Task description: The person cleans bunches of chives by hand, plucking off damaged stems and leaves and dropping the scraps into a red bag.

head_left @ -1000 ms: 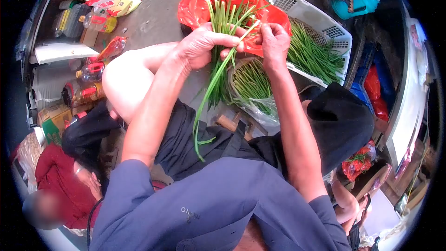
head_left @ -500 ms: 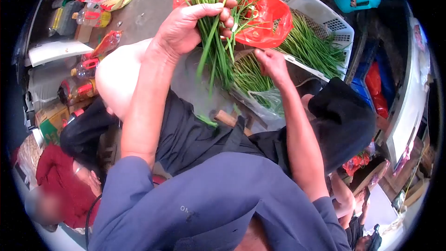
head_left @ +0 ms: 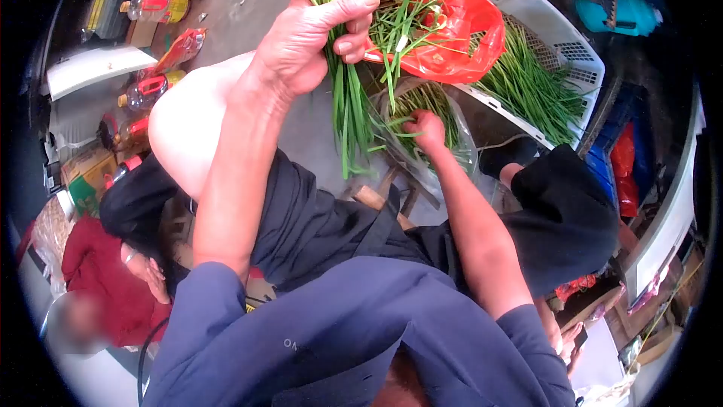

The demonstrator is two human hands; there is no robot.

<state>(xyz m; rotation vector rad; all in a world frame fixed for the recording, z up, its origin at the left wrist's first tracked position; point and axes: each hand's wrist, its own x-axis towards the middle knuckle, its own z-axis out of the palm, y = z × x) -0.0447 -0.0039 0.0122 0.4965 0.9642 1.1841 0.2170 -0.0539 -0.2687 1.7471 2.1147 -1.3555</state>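
My left hand (head_left: 312,42) is closed round a bunch of garlic chives (head_left: 349,117), their pale cut ends pointing up and the green leaves hanging down. Lower and to the right, my right hand (head_left: 428,134) is at the mouth of a clear plastic bag (head_left: 461,143) with more chives inside. Its fingers are bent and pinched against a few green leaves; the fingertips are partly hidden. Behind both hands lies an open red plastic bag (head_left: 471,64) with loose, thin green leaves on it.
A white plastic basket (head_left: 595,68) full of long chives stands at the right. Bottles (head_left: 143,91) and packets line the left side. A person in a dark red top (head_left: 105,279) is at lower left. A teal container (head_left: 621,12) is at upper right; a wooden piece (head_left: 369,198) lies below.
My right hand has moved down and left from the red bag's edge to the chives in the clear bag. My left hand keeps its bunch, and loose leaves have separated toward the red bag.
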